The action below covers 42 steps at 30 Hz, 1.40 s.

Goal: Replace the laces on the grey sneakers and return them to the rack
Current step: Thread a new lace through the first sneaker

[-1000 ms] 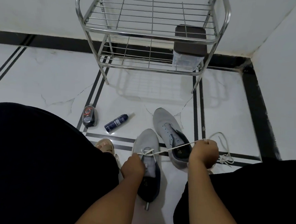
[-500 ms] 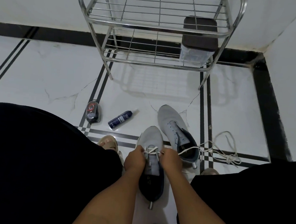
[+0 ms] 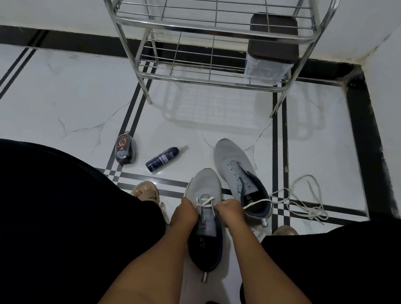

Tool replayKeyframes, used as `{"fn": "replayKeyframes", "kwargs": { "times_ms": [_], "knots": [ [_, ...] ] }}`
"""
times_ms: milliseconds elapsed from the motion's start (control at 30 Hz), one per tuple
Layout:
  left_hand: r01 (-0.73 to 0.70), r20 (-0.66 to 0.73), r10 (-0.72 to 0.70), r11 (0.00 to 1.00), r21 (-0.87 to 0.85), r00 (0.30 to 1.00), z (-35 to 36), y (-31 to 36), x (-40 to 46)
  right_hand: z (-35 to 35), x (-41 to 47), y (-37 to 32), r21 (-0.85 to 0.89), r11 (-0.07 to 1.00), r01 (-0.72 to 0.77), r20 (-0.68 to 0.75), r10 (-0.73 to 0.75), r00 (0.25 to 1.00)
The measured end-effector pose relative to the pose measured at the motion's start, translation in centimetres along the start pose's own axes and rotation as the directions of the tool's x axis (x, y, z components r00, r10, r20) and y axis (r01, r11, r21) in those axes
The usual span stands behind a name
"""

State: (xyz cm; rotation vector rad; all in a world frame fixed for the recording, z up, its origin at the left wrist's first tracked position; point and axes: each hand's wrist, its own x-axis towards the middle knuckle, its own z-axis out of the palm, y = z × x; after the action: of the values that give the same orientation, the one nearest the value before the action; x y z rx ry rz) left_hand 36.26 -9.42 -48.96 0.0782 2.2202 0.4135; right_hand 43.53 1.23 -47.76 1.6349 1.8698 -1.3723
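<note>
Two grey sneakers on the floor, both toes pointing far toward the rack. Near sneaker [image 3: 205, 213] sits between the person's knees, which looks like the reason it's there: both hands reach it without stretching. Far sneaker [image 3: 238, 173] lies just right of it and a bit farther, eyelets bare, waiting its turn.

Left hand [image 3: 185, 213] is clenched at the left side of the eyelets of the near sneaker, apparently pinching the lace; the exact grip is hidden under the knuckles. Right hand [image 3: 228, 212] is curled on the right side, grasping the white lace [image 3: 206, 202] close to the eyelets. Only the first crossing is threaded, so lacing has barely started. The lace runs right from that hand, across the far sneaker's opening, into a loose pile [image 3: 309, 205] on the floor. Can't tell if that pile is one lace or two.

Rack [image 3: 214, 30]: one, steel wire, two tiers visible, against the far wall. One dark-lidded container [image 3: 271, 48] on its lower tier, right side.

Left on the floor: one dark polish applicator [image 3: 124, 152] and one blue spray can [image 3: 162, 159] lying on its side, both clear of the work.
</note>
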Motion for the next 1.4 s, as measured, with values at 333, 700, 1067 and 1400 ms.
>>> {"fn": "replayKeyframes", "kwargs": {
  "times_ms": [333,700,1067,1400],
  "knots": [
    [0.119,0.017,-0.118,0.993,-0.011,0.993,-0.2,0.8,-0.2,-0.7,-0.3,0.8,0.103,0.993,-0.064,-0.19,0.083,0.978],
    [0.079,-0.128,-0.086,0.995,-0.06,0.988,-0.2,0.6,-1.4,-1.2,-1.4,0.3,-0.094,0.995,0.041,-0.297,-0.067,0.952],
    [-0.052,-0.138,0.067,0.993,0.106,0.988,0.2,0.3,-2.8,-2.0,-1.3,-3.7,0.072,0.966,0.248,-0.202,-0.229,0.952],
    [-0.007,-0.104,-0.008,0.989,-0.148,0.995,-0.3,-0.3,-2.4,-3.0,-1.3,-3.6,0.092,0.969,0.23,-0.369,-0.182,0.912]
  ]
}}
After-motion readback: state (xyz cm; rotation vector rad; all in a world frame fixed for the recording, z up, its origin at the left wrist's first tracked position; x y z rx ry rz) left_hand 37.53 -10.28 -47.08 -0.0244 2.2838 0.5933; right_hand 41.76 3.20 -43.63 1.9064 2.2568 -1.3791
